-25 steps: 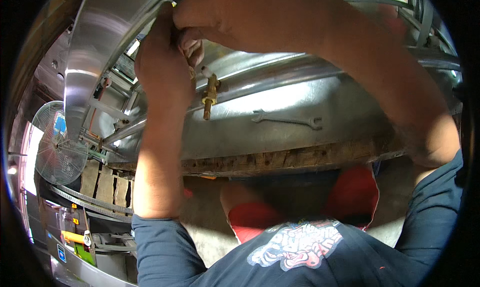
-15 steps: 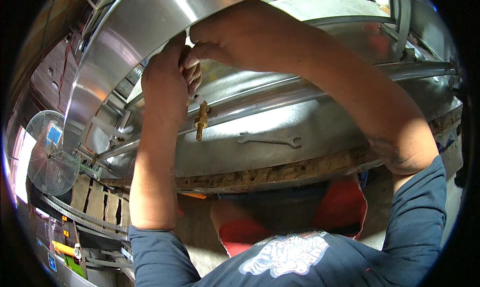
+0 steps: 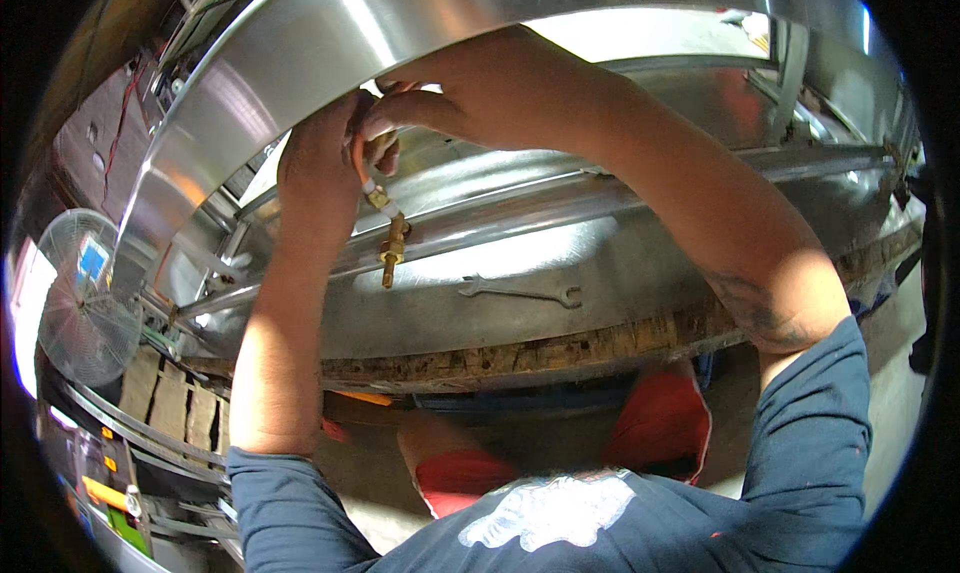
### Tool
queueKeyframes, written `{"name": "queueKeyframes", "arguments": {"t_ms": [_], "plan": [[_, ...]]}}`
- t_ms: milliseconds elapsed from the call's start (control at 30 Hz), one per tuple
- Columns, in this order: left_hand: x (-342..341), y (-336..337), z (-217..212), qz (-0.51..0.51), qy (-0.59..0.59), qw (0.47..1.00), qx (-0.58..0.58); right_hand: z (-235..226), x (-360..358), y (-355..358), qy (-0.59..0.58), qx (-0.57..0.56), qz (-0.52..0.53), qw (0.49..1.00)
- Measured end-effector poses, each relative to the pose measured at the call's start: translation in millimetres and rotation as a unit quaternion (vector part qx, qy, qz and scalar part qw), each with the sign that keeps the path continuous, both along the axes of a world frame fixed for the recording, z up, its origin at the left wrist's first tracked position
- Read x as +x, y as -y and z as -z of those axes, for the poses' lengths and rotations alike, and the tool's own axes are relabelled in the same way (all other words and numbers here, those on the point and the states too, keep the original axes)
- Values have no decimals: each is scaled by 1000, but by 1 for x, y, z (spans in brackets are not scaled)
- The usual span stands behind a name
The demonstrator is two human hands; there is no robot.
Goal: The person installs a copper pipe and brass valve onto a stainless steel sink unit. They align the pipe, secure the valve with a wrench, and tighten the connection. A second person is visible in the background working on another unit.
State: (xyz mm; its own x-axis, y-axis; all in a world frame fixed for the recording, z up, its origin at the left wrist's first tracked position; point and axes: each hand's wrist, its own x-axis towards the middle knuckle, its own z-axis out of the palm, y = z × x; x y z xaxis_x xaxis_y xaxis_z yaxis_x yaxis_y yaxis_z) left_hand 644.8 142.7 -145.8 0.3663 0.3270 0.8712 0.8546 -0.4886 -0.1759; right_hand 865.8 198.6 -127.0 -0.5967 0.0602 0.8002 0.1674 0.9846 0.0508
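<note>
Just under the front edge of a steel panel (image 3: 300, 53), my two hands meet. My left hand (image 3: 325, 153) is closed around a thin copper tube (image 3: 359, 161). A brass valve fitting (image 3: 393, 245) hangs from the tube's lower end, with a nut and white wrap where they join. Coming over from the right, my right hand (image 3: 425, 108) has its thumb and fingers pinched together beside the tube's upper part. What those fingers grip is partly hidden by the left hand and the panel edge.
An open-end wrench (image 3: 520, 293) lies on the lower metal sheet (image 3: 430, 323), right of the fitting. A metal pipe (image 3: 520, 208) crosses behind it. The sheet's near side has a worn wooden edge (image 3: 520, 358). A caged fan (image 3: 90, 298) stands at the left.
The view has shifted a little, so the scene sits further left. More of the copper tube and its joint now shows below my hands, and the brass fitting hangs slightly lower.
</note>
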Motion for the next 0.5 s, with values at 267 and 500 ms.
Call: {"name": "queueKeyframes", "arguments": {"t_ms": [267, 500], "plan": [[-11, 49, 33, 215, 399, 834, -314, -16, 9, 3, 108, -133, 56, 984], [4, 57, 38, 162, 293, 895, -296, -13, -5, -5, 157, -168, -37, 973]]}}
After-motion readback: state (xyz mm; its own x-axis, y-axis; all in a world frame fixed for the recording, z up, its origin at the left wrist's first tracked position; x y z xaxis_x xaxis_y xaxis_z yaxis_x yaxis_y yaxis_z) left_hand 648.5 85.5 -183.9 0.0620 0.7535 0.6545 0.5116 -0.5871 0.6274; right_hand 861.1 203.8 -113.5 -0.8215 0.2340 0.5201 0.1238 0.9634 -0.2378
